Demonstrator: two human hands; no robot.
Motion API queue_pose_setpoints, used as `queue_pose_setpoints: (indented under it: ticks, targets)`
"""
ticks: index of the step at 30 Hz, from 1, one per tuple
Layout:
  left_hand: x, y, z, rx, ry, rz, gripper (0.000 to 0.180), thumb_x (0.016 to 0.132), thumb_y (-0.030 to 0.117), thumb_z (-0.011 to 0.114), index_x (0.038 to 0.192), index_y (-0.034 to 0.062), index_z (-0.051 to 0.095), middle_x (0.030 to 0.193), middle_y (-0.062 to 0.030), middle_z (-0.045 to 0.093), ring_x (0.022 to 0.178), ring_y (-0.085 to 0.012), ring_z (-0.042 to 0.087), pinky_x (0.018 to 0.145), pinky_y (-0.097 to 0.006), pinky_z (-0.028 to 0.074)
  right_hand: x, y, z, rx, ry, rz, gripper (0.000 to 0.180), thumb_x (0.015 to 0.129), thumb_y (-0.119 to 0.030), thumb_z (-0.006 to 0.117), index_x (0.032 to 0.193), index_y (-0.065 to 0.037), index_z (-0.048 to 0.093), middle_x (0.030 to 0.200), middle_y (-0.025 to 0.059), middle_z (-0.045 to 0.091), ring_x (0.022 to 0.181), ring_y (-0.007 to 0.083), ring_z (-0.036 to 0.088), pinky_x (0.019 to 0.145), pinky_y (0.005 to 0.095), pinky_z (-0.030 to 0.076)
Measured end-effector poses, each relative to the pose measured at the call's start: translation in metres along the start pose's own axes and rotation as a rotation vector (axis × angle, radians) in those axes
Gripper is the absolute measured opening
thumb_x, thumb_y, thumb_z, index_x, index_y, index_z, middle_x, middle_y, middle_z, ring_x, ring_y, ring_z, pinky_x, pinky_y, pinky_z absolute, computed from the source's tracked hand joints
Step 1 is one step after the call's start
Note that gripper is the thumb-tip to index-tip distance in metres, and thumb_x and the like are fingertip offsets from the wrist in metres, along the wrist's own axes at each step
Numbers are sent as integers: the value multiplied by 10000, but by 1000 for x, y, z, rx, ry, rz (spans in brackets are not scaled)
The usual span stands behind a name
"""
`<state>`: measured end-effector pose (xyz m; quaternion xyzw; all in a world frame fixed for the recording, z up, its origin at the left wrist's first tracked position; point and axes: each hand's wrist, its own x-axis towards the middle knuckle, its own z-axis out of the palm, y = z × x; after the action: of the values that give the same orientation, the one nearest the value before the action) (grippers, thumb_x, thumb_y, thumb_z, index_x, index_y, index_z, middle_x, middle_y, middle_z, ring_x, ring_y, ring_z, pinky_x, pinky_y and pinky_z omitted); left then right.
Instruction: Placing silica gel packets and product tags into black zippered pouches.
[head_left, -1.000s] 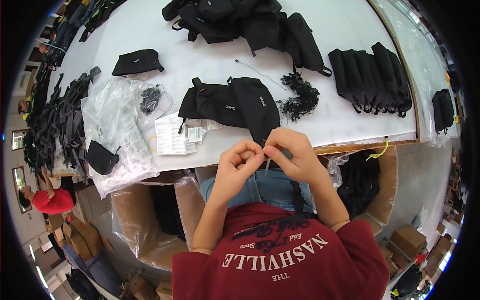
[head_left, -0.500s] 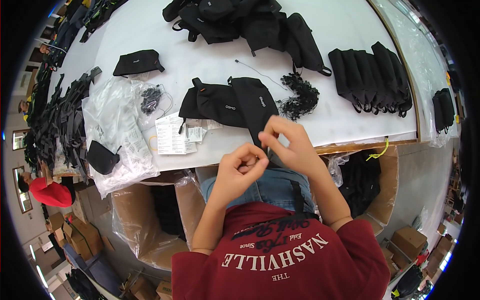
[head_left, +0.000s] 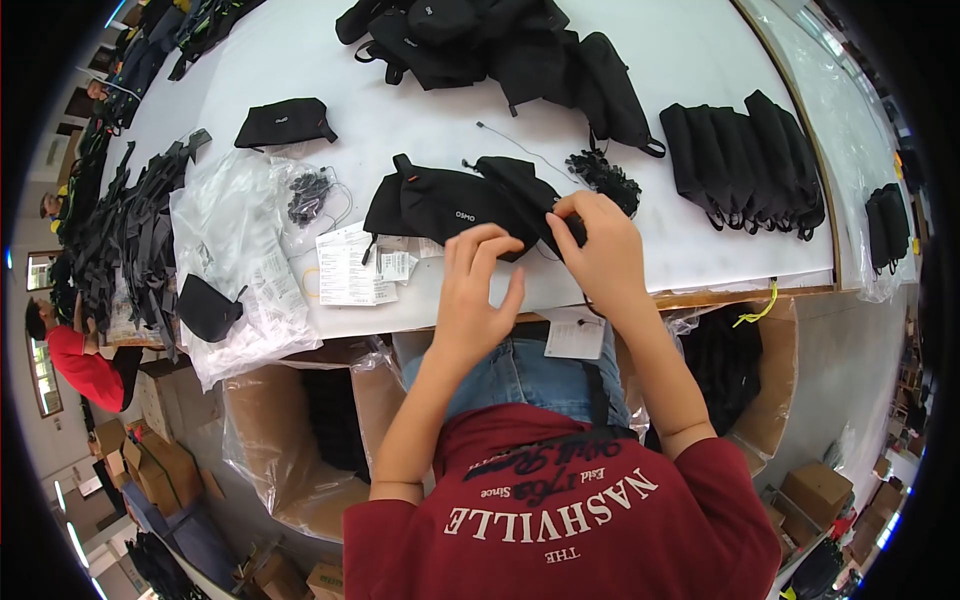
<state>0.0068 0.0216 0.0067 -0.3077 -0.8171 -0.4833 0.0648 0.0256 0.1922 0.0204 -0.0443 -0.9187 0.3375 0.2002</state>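
Observation:
A black zip pouch (head_left: 515, 180) lies across another black pouch (head_left: 425, 200) on the white table. At its near right end, my right hand (head_left: 608, 250) pinches the pouch edge between thumb and fingers. My left hand (head_left: 475, 290) is beside the pouches' near side, thumb spread from the fingers and fingertips by the fabric. Below my right hand, a white tag (head_left: 577, 338) hangs over the table edge on a dark cord; where the cord attaches is hidden. Printed white tags (head_left: 345, 268) lie left of the pouches.
Black cords (head_left: 605, 182) are bunched beyond my right hand. A row of black pouches (head_left: 740, 160) stands right; a heap of black pouches (head_left: 470, 50) lies at the back. Clear plastic bags (head_left: 235, 240) cover the left. Open cartons (head_left: 290, 440) sit under the table edge.
My hands have moved from pinching close together at the table edge to farther apart over the pouches. My left fingers have opened. The upper pouch's near end has shifted back, and the hanging tag now shows.

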Motion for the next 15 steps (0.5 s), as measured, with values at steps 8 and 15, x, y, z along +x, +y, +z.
queue_pose_setpoints:
  ticks: [8, 15]
  targets:
    - [9, 2, -8, 387, -43, 275, 285, 604, 40, 687, 866, 143, 643, 1033, 0, 573, 1046, -245, 469, 903, -349, 324, -12, -23, -38, 228, -58, -42, 94, 792, -74, 665, 804, -35, 580, 731, 55, 582, 633, 219, 577, 555, 292, 449]
    - [12, -2, -19, 254, -106, 416, 278, 646, 45, 677, 912, 89, 608, 925, -35, 579, 924, -219, 559, 857, -364, 394, -14, -29, -38, 316, -86, -10, 91, 794, -78, 662, 808, -37, 582, 733, 54, 588, 639, 211, 583, 557, 289, 458]
